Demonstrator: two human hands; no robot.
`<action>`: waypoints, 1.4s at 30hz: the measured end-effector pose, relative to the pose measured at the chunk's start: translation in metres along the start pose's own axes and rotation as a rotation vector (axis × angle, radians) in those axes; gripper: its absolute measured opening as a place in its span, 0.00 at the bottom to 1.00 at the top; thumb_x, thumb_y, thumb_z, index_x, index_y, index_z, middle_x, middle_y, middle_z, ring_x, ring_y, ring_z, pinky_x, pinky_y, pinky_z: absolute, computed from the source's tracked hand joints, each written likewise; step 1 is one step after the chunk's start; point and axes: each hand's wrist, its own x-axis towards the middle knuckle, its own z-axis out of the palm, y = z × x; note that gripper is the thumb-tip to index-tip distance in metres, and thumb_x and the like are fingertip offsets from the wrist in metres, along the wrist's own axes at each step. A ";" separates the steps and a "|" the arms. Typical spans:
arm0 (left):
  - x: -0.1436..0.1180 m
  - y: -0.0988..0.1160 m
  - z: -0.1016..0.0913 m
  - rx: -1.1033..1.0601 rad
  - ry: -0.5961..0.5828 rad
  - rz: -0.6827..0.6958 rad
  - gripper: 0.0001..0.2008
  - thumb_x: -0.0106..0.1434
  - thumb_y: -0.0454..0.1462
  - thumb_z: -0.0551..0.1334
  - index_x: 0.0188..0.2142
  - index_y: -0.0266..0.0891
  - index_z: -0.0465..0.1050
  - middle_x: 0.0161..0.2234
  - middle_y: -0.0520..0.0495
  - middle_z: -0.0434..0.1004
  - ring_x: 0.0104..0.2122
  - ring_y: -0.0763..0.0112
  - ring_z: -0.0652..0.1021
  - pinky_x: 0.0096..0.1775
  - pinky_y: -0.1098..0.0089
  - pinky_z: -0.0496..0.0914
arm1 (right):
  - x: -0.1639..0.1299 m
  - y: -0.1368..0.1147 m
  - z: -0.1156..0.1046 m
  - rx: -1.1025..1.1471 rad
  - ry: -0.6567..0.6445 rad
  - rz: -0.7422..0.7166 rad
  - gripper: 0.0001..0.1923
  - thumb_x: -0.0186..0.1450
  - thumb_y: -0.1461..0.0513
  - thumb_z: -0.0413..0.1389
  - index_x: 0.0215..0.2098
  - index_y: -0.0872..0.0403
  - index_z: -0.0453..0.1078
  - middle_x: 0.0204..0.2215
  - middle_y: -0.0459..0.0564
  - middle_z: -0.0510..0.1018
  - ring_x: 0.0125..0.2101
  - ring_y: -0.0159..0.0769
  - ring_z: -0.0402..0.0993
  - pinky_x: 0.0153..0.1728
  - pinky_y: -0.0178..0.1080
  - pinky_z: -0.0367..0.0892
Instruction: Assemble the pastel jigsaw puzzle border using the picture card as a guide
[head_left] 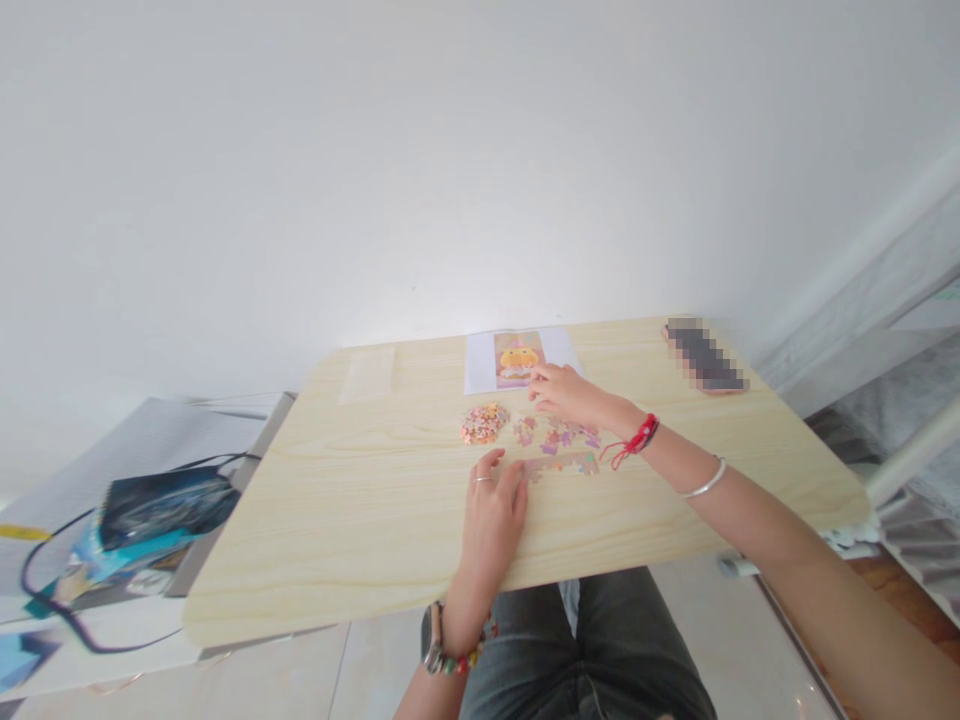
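My left hand point(493, 515) rests flat on the light wooden table point(360, 500), fingers touching the left end of a joined strip of jigsaw pieces point(566, 464). My right hand point(564, 391) reaches forward, fingertips at the lower edge of a printed picture sheet point(517, 359) showing a yellow figure. Whether it pinches a piece I cannot tell. A heap of loose pieces point(484, 423) lies between both hands, and scattered pieces point(559, 436) lie below my right wrist.
A pixelated dark phone point(705, 357) lies at the table's far right. A clear plastic bag point(367, 374) lies far left. Bags, a box and a black cord point(135, 525) sit left of the table. A white wall stands behind. A metal frame point(911, 450) is at right.
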 end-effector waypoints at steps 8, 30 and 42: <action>0.001 0.000 0.000 0.026 -0.011 0.005 0.10 0.61 0.33 0.54 0.42 0.38 0.69 0.47 0.39 0.61 0.45 0.59 0.68 0.46 0.56 0.69 | -0.031 0.011 -0.005 0.011 -0.115 0.023 0.04 0.58 0.63 0.57 0.32 0.54 0.71 0.42 0.52 0.69 0.46 0.40 0.62 0.43 0.40 0.53; 0.001 0.002 -0.001 -0.016 0.003 -0.004 0.11 0.60 0.31 0.54 0.42 0.38 0.69 0.47 0.39 0.61 0.45 0.60 0.68 0.46 0.56 0.68 | -0.077 -0.063 0.014 -0.063 -0.001 -0.194 0.08 0.58 0.61 0.56 0.33 0.58 0.68 0.37 0.53 0.68 0.40 0.39 0.63 0.41 0.42 0.56; -0.004 -0.002 -0.003 -0.071 0.076 -0.081 0.10 0.60 0.30 0.53 0.39 0.36 0.70 0.46 0.38 0.62 0.44 0.62 0.70 0.42 0.59 0.71 | -0.090 -0.086 0.039 -0.087 0.108 0.036 0.07 0.60 0.61 0.57 0.35 0.57 0.69 0.38 0.53 0.70 0.40 0.40 0.66 0.41 0.43 0.54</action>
